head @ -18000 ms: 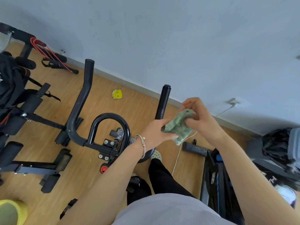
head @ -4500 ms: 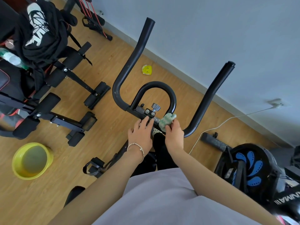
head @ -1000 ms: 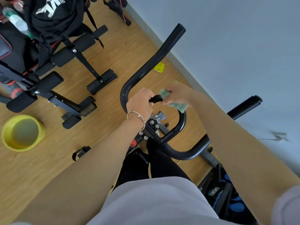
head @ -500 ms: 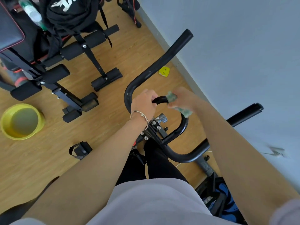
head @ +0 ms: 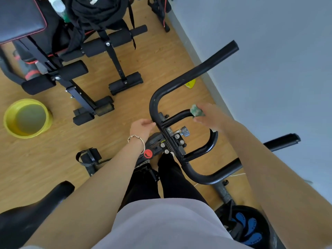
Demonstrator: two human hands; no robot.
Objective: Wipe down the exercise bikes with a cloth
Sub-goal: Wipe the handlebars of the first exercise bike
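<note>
- Cloth (head: 197,111): mostly hidden inside the blurred right hand (head: 209,115).
- Handlebar loop (head: 179,116): its top is hidden behind that hand.
- Weight bench (head: 21,17): cut off by the upper left edge.

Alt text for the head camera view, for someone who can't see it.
A person's right hand grips a green cloth against the inner loop of an exercise bike's black handlebar, while the left hand touches the outer bar. A yellow basin sits on the floor.

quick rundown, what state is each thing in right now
cloth, bunched in the right hand, pressed on the inner loop of the handlebar
left hand, fingers resting against the handlebar bend, not wrapped
yellow basin, upright on the floor, holding murky water
black garment, draped over the bench
</note>
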